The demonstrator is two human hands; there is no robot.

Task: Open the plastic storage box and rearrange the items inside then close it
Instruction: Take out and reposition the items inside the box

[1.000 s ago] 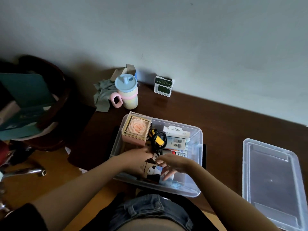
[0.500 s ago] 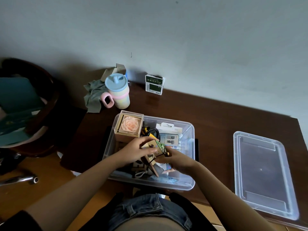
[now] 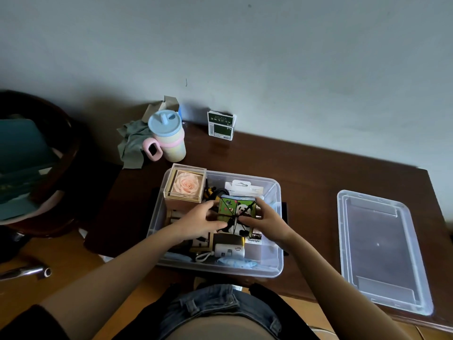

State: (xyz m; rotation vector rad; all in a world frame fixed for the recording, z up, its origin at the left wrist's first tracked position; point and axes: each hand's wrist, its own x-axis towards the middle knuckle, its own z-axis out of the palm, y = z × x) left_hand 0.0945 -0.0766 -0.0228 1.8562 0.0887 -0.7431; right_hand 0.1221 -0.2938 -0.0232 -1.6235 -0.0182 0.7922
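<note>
Lifted since a second ago, the panda box now hangs above the middle of the open storage box, face up, gripped by the left hand at its 9 o'clock edge and the right hand at 3 o'clock. It looks light, stiff cardboard; holding opposite edges seems right. The lid lies on the surface at 3 o'clock.
</note>
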